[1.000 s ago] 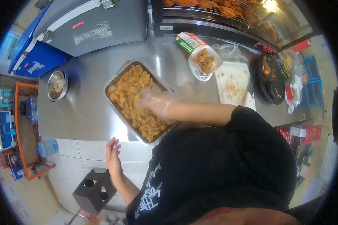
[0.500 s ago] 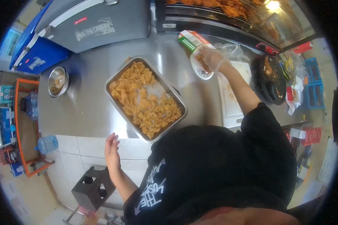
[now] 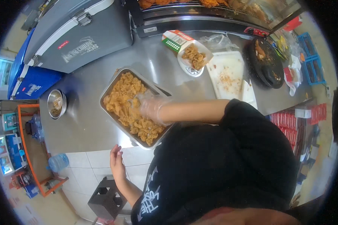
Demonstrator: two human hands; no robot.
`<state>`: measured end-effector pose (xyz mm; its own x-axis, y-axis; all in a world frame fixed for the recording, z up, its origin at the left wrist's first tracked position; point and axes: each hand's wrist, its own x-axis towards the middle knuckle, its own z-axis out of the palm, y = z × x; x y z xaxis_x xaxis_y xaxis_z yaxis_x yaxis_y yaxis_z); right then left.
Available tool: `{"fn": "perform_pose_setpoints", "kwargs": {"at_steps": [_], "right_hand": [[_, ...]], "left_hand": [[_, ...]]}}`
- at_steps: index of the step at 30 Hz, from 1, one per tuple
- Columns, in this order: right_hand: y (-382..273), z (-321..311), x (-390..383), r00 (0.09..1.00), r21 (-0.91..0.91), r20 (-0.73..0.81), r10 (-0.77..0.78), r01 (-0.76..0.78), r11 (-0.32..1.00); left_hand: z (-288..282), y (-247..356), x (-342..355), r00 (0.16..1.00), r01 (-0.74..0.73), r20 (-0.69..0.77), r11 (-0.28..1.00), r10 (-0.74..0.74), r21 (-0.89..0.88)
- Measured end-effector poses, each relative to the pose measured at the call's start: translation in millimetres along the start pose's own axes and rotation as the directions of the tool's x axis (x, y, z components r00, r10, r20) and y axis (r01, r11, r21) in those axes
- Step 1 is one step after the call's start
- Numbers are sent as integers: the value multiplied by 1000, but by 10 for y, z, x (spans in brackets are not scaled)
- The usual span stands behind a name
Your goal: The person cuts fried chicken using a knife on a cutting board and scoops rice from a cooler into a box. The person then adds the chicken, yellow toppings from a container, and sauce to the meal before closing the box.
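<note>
A metal tray (image 3: 110, 119) of fried chicken pieces (image 3: 125, 90) stands on the counter in front of me. My right hand (image 3: 154, 108), in a clear plastic glove, reaches down into the chicken at the tray's right side. Motion smears its fingers, so their grip cannot be made out. Empty, with its fingers loosely extended, my left hand (image 3: 117, 165) hangs in front of the counter's near edge. Beyond the tray, to the right, a paper food box (image 3: 179, 45) holds some chicken pieces and rests on a small white scale (image 3: 191, 70).
A steel bowl (image 3: 57, 104) stands at the left. Grey and blue cooler boxes (image 3: 82, 45) line the back left, beside a heated display case (image 3: 199, 19). To the right are a white cutting board (image 3: 225, 71) with crumbs and a black stone mortar (image 3: 268, 63). A dark stool (image 3: 106, 200) is below.
My right hand has moved left, from the paper box to the tray. The box now sits on the scale with chicken showing in it. My left hand has barely shifted.
</note>
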<state>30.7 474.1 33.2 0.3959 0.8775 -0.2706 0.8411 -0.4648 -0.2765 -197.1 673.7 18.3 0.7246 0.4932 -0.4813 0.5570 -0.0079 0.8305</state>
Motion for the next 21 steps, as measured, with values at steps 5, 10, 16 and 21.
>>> {"fn": "perform_pose_setpoints", "kwargs": {"at_steps": [5, 10, 16, 21], "right_hand": [[96, -53, -105, 997, 192, -22, 74, -69, 979], [557, -307, -233, 971, 459, -141, 193, -108, 882], [2175, -503, -913, 730, 101, -522, 440, -460, 882], [3012, -40, -1130, 715, 479, -464, 523, -295, 827]], "left_hand": [[0, 23, 18, 1000, -18, 3, 1000, 18, 8], [-58, -54, 9, 999, -41, 14, 999, 41, 2], [-129, -165, 23, 997, -78, 20, 990, 77, 118], [-23, -12, 29, 992, -108, 77, 991, 102, 83]]}}
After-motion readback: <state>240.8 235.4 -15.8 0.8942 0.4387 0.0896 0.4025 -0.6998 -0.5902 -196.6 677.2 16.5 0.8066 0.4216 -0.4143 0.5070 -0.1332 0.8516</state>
